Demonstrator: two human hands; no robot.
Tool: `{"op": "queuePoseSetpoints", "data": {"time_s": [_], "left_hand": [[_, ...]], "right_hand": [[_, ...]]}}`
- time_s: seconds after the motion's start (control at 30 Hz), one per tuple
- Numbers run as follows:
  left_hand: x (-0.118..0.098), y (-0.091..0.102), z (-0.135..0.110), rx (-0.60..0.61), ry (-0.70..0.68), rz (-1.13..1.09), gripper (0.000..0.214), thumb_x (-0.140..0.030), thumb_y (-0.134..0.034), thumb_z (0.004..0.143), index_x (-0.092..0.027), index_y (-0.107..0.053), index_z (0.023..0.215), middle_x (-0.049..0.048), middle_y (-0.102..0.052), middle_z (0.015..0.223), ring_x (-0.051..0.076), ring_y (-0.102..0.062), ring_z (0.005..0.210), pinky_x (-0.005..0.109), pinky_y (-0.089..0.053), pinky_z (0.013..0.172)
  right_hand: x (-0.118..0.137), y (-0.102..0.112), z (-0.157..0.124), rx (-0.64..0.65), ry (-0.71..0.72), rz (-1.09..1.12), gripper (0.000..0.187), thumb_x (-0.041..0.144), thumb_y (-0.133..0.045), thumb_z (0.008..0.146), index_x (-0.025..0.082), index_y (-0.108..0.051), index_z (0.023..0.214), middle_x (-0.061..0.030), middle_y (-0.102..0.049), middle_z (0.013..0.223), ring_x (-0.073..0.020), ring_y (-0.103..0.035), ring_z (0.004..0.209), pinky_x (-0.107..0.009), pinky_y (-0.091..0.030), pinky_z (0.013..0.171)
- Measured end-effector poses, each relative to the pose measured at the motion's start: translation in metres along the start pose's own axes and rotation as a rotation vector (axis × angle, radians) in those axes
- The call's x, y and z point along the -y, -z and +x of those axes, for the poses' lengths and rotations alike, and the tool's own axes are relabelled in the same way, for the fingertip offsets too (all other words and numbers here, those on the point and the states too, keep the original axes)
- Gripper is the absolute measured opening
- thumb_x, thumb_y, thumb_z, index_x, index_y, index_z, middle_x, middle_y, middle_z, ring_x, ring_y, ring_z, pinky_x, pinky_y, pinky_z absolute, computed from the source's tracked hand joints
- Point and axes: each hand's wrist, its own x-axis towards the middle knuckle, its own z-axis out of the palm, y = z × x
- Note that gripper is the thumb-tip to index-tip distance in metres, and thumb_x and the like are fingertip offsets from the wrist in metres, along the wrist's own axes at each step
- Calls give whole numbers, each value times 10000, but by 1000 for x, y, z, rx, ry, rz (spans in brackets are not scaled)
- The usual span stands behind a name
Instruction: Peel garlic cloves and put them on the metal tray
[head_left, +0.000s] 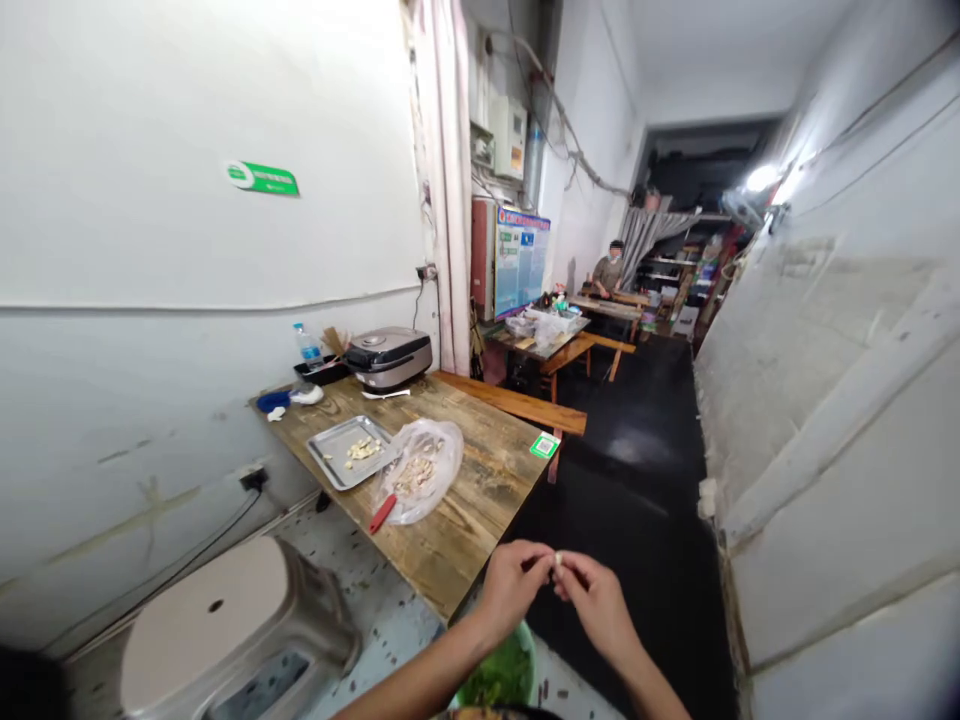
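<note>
My left hand (517,582) and my right hand (596,598) meet fingertip to fingertip above a green basin (534,660). Pinched between them is a small pale garlic clove (558,558), mostly covered by the fingers. On the wooden table (480,480) to the left lies a metal tray (341,480) with several whitish peeled cloves (365,449). Overlapping its right edge, a clear plastic bag (442,440) is spread open with unpeeled cloves (415,475) on it. A red-handled tool (382,513) rests at the bag's near edge.
A grey electric cooker (390,358), a water bottle (306,345) and a blue cloth (274,401) stand along the table's wall side. A beige stool (210,610) is at lower left. A wooden bench (517,403) lies beyond the table. Farther back, a person (608,272) sits at another table.
</note>
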Motion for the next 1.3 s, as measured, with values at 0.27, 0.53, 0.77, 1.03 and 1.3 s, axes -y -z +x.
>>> {"op": "queuePoseSetpoints", "data": {"time_s": [0.27, 0.53, 0.77, 1.03, 1.3], "left_hand": [[42, 29, 19, -76, 220, 79, 251, -248, -497, 693, -141, -714, 760, 22, -674, 684, 124, -568, 614, 196, -406, 557], [75, 100, 23, -246, 243, 79, 275, -221, -455, 703, -127, -703, 778, 26, -665, 686, 110, -550, 602, 185, -382, 530], [119, 105, -5, -235, 332, 112, 250, -192, -457, 694, -119, -690, 750, 25, -657, 655, 105, -540, 567, 187, -376, 506], [102, 112, 4, -217, 329, -189, 159, -216, -513, 698, -105, -626, 685, 24, -630, 612, 106, -575, 555, 206, -447, 555], [97, 88, -11, 215, 263, -64, 170, -264, -546, 728, -120, -632, 761, 18, -603, 659, 106, -550, 573, 218, -434, 561]], "right_hand": [[-37, -35, 55, 177, -80, -143, 414, 504, -589, 677, 153, -673, 878, -79, -671, 714, -221, -619, 591, -328, -501, 552], [-36, -114, 108, 328, -121, -89, 433, 517, -636, 621, 151, -681, 848, -76, -678, 694, -229, -633, 602, -330, -520, 559], [-55, -145, 84, 392, -280, 63, 427, 516, -703, 565, 138, -692, 764, -49, -645, 622, -179, -591, 518, -287, -477, 483], [-31, -142, 71, 204, -369, 508, 306, 375, -724, 643, 145, -674, 839, -22, -630, 697, -119, -571, 621, -251, -474, 607], [-32, -99, 56, 165, -347, 773, 256, 327, -670, 734, 169, -647, 934, -28, -585, 833, -109, -538, 700, -247, -446, 641]]}}
